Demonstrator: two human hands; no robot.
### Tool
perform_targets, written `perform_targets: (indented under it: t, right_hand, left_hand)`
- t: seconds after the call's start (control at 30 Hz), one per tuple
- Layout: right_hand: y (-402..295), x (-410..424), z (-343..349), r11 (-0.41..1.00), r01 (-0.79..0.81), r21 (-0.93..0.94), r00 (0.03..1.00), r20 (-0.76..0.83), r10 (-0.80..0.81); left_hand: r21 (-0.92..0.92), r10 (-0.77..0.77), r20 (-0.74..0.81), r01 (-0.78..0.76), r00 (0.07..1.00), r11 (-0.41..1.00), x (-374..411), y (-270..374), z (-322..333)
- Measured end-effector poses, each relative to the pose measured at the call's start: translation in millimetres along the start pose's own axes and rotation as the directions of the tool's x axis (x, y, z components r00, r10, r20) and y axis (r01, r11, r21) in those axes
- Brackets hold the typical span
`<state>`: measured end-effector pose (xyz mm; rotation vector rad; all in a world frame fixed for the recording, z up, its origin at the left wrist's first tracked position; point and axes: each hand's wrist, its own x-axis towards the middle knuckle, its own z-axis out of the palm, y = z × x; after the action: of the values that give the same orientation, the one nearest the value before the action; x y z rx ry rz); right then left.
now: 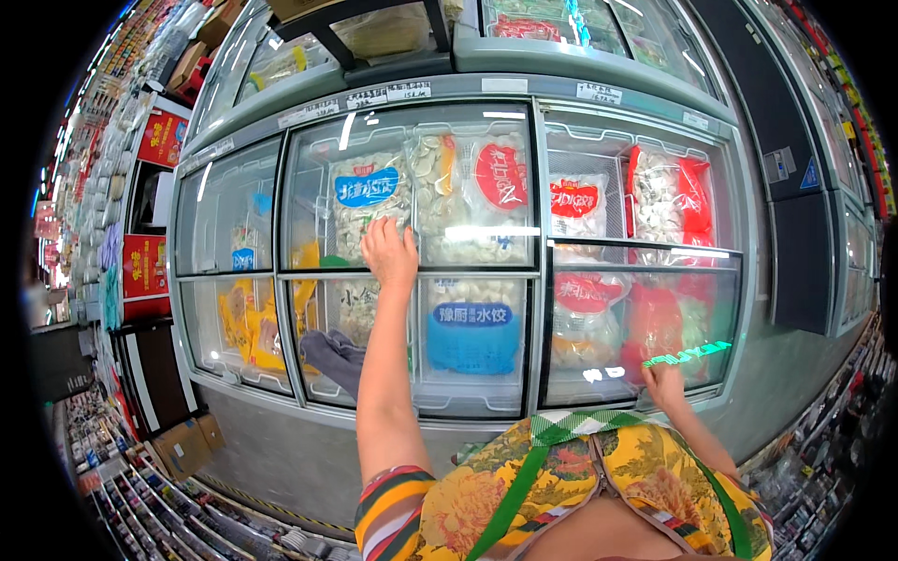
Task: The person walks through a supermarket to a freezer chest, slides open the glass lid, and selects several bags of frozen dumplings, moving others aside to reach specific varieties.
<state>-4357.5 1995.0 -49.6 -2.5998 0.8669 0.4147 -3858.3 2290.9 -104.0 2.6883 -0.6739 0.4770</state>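
Note:
My left hand (390, 254) lies with spread fingers on or just over a glass sliding lid (351, 147) of a chest freezer, holding nothing that I can see. Beneath that glass is a bag of frozen dumplings with a blue label (366, 187). A dark grey cloth (333, 354) rests on the front glass, partly covered by my left forearm. Low on the right, my right hand (663, 386) is at the front glass lid (582, 382); its fingers are partly hidden, so its grip is unclear. Red-labelled dumpling bags (589, 301) show through this lid.
A blue dumpling bag (473, 336) and yellow bags (256, 322) sit in wire baskets inside the freezer. Another freezer (596, 59) stands behind. To the right is a dark upright cabinet (800, 259). Red cartons (145, 266) and a cardboard box (184, 445) are at left.

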Motion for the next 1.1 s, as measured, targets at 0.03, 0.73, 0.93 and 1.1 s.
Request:
perform_targets:
  t: [0.03, 0.73, 0.93, 1.1]
  right_hand:
    - [-17, 30, -12, 0.998, 0.031, 0.055, 0.999, -0.030, -0.029]
    - [-282, 322, -42, 0.647, 0.736, 0.198, 0.615, -0.597, -0.516]
    - [-270, 343, -60, 0.699, 0.663, 0.269, 0.686, -0.592, -0.423]
    - [-290, 389, -41, 0.760, 0.570, 0.312, 0.792, -0.457, -0.405]
  left_hand:
    - [0.030, -0.010, 0.013, 0.009, 1.000, 1.000, 2, -1, 2]
    - [0.020, 0.044, 0.039, -0.044, 0.998, 0.999, -15, 8, -11]
    - [0.062, -0.010, 0.193, -0.002, 0.981, 0.998, -101, 0, -56]
    - [0.100, -0.092, 0.337, 0.062, 0.937, 0.993, -199, -14, -102]
